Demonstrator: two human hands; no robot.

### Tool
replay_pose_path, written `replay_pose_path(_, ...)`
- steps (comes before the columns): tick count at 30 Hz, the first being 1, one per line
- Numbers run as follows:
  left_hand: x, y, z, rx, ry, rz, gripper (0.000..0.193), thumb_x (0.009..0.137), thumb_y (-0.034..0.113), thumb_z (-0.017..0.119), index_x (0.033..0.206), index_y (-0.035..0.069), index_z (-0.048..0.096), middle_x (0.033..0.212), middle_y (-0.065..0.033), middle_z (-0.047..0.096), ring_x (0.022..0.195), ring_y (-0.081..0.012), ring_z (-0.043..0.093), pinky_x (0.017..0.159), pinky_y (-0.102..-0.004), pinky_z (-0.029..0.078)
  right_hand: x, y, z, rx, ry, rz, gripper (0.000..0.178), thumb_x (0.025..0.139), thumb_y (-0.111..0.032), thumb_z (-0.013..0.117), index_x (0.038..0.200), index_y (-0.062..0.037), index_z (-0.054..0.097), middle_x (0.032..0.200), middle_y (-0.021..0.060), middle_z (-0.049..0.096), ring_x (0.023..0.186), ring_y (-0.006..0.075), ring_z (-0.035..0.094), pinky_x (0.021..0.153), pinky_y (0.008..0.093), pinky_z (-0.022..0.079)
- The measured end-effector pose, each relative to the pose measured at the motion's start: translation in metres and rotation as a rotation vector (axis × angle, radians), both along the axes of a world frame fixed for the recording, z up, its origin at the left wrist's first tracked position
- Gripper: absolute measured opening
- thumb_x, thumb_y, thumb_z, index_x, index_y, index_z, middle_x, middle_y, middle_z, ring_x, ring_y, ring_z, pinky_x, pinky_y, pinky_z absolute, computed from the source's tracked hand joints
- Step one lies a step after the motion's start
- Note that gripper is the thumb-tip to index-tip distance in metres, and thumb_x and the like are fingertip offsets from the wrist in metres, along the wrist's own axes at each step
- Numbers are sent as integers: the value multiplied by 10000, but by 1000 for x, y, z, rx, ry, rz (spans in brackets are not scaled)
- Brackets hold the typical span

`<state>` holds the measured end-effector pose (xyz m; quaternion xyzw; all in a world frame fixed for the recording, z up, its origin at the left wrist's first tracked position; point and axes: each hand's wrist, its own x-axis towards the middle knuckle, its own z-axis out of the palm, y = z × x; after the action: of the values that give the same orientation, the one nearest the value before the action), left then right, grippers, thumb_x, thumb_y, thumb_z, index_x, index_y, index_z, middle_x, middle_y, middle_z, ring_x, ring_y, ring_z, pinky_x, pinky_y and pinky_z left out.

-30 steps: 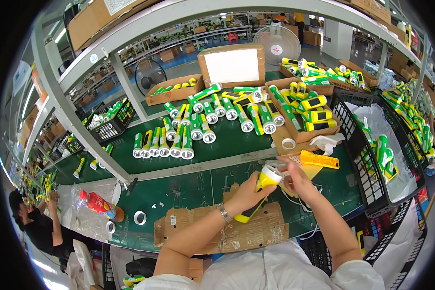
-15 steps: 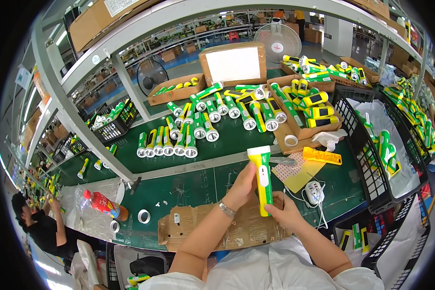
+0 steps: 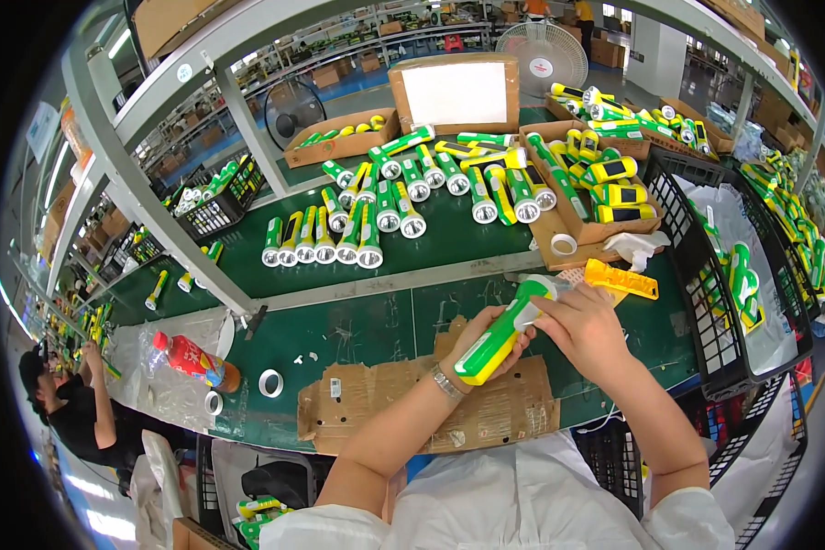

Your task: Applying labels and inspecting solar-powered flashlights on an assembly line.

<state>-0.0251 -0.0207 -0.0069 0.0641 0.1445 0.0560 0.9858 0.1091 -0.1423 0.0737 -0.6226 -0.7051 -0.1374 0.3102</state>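
A green and yellow flashlight [image 3: 497, 346] lies slantwise in my left hand [image 3: 482, 341], whose fingers wrap round its body from below. Its white head end points up and to the right. My right hand [image 3: 585, 330] is closed at that head end, thumb and fingers pinched together against the flashlight. A pale, whitish patch [image 3: 526, 317] shows at the right fingertips; whether it is a loose film or part of the flashlight, I cannot tell. Under both forearms lies a flattened brown cardboard sheet [image 3: 513, 412] on the green table.
Several flashlights [image 3: 325, 240] stand and lie across the table's back. A cardboard box [image 3: 573, 220] of flashlights and a black crate [image 3: 706, 344] are at right. An orange-yellow strip [image 3: 621, 279], tape rolls [image 3: 270, 383] and a red-labelled bottle [image 3: 197, 362] lie around. Another person [image 3: 78, 412] works at left.
The flashlight has gone from upright to tilted, its tail swinging left and toward me. My right hand has moved from the tail end up to the head end. The view has shifted slightly.
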Motion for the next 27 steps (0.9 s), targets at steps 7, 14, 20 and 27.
replay_pose_path(7,4,-6,11,333,101,-14,382,882,408,403,935,47,515,749,-90,579,582,-170,586,484,-253,512,-5,31,22,67,-473,308,156,614,-175,649,751,-116,604,719,-19,535,771,158,504,711,297,387)
replay_pose_path(14,7,9,7,685,94,270,346,890,375,458,976,43,508,817,-115,594,686,-172,603,587,-319,518,-12,7,-12,-145,-86,187,127,739,-202,632,757,-93,569,643,50,532,559,196,529,516,335,421)
replay_pose_path(20,18,23,-5,845,163,356,382,864,375,535,1081,82,426,816,-92,557,666,-174,582,612,-315,517,-28,-7,-37,-199,576,176,117,752,-53,618,850,-59,555,702,92,553,580,262,546,515,337,437)
replay_pose_path(27,22,30,-5,895,225,466,400,854,366,558,1100,72,442,837,-89,558,719,-164,573,638,-324,513,-30,-15,-58,47,134,352,241,616,-11,669,814,-61,542,707,73,554,621,244,559,514,316,455)
